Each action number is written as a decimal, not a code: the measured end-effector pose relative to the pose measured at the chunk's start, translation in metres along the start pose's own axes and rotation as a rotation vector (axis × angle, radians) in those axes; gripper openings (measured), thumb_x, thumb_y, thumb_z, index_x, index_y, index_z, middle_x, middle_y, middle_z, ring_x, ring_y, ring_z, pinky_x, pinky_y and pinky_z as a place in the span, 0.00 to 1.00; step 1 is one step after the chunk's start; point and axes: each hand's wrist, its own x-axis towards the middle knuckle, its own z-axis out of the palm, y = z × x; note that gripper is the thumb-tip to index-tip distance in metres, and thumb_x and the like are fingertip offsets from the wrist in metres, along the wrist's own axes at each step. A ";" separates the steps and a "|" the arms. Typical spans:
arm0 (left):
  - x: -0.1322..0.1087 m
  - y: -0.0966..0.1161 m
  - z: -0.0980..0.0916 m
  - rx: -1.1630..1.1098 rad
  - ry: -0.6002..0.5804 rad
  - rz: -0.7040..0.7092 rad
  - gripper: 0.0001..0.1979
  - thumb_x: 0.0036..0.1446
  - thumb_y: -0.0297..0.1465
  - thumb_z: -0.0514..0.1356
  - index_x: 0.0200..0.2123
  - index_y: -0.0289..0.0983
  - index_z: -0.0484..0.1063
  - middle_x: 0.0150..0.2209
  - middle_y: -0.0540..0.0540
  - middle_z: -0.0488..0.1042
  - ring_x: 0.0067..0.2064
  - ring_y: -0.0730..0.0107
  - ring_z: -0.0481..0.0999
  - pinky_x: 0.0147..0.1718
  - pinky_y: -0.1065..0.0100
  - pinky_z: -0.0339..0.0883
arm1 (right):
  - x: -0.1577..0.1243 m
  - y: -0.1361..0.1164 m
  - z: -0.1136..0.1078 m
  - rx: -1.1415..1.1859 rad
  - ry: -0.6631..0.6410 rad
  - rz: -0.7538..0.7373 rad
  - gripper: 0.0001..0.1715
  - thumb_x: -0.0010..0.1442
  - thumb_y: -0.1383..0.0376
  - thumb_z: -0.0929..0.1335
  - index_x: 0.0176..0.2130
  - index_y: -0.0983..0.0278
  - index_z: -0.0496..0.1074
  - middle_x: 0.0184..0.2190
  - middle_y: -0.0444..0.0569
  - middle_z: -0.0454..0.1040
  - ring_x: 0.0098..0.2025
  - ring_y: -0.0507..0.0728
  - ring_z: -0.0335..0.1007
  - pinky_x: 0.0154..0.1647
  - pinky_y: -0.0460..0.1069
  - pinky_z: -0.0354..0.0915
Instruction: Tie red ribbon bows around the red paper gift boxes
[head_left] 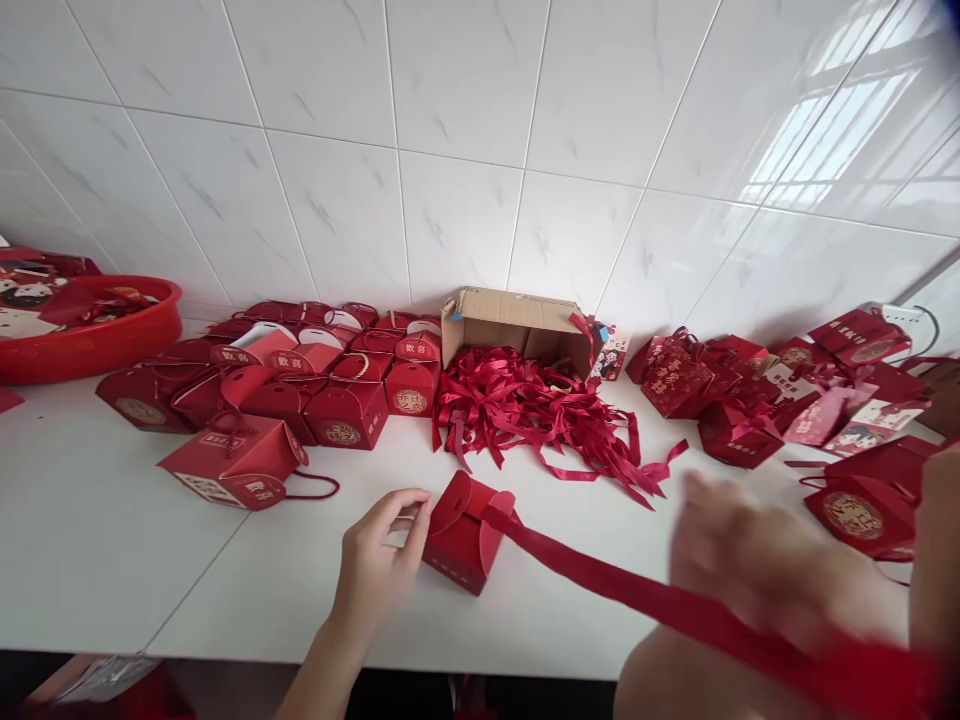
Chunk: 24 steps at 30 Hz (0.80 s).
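Observation:
A small red gift box point(459, 540) with rounded, folded top flaps stands on the white counter in front of me. At its left edge is my left hand point(384, 545), thumb and forefinger brought together against the box. From the top of the box a wide red ribbon point(600, 575) stretches to the lower right, where it turns blurry. My right hand point(750, 560) is smeared by motion just above this ribbon. Its fingers cannot be made out, so its grip on the ribbon is unclear.
Behind lies a heap of red ribbons point(517, 405) spilling from a cardboard carton point(517, 310). Rows of red gift boxes point(345, 415) stand to the left, one box point(240, 460) in front. More boxes point(739, 430) cluster at right. A red basin point(150, 320) sits far left against the tiled wall.

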 end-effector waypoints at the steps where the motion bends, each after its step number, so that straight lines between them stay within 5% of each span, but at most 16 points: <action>1: 0.000 0.000 0.001 -0.015 -0.007 -0.012 0.06 0.59 0.33 0.58 0.36 0.38 0.71 0.33 0.47 0.77 0.34 0.69 0.78 0.35 0.69 0.75 | 0.006 0.001 0.009 0.052 -0.028 0.016 0.12 0.58 0.53 0.67 0.27 0.53 0.73 0.28 0.49 0.72 0.36 0.63 0.70 0.40 0.59 0.64; 5: -0.004 0.003 0.002 -0.020 -0.122 0.035 0.08 0.57 0.34 0.61 0.40 0.38 0.72 0.38 0.46 0.77 0.38 0.67 0.78 0.37 0.67 0.76 | 0.024 0.019 0.062 0.230 -0.274 0.200 0.12 0.61 0.58 0.64 0.29 0.60 0.70 0.40 0.50 0.73 0.44 0.60 0.69 0.47 0.56 0.62; 9: -0.009 0.003 0.002 -0.103 -0.022 -0.103 0.09 0.59 0.36 0.59 0.39 0.37 0.72 0.35 0.46 0.78 0.35 0.67 0.79 0.35 0.69 0.76 | 0.022 0.041 0.096 0.082 -0.446 0.333 0.11 0.60 0.62 0.64 0.28 0.62 0.69 0.50 0.51 0.69 0.54 0.61 0.64 0.56 0.57 0.56; 16: -0.016 0.005 0.004 -0.307 0.006 -0.303 0.12 0.58 0.39 0.58 0.41 0.38 0.68 0.31 0.47 0.77 0.33 0.68 0.78 0.29 0.73 0.72 | 0.014 0.041 0.110 -0.126 -0.667 0.301 0.11 0.57 0.67 0.64 0.25 0.63 0.72 0.54 0.55 0.69 0.65 0.63 0.53 0.59 0.63 0.51; 24: -0.027 0.007 0.007 -0.393 -0.006 -0.370 0.13 0.55 0.40 0.61 0.41 0.39 0.68 0.29 0.49 0.74 0.31 0.68 0.75 0.30 0.71 0.71 | 0.021 0.040 0.117 -0.165 -0.666 0.337 0.11 0.56 0.69 0.64 0.25 0.62 0.73 0.50 0.53 0.72 0.62 0.61 0.58 0.57 0.58 0.55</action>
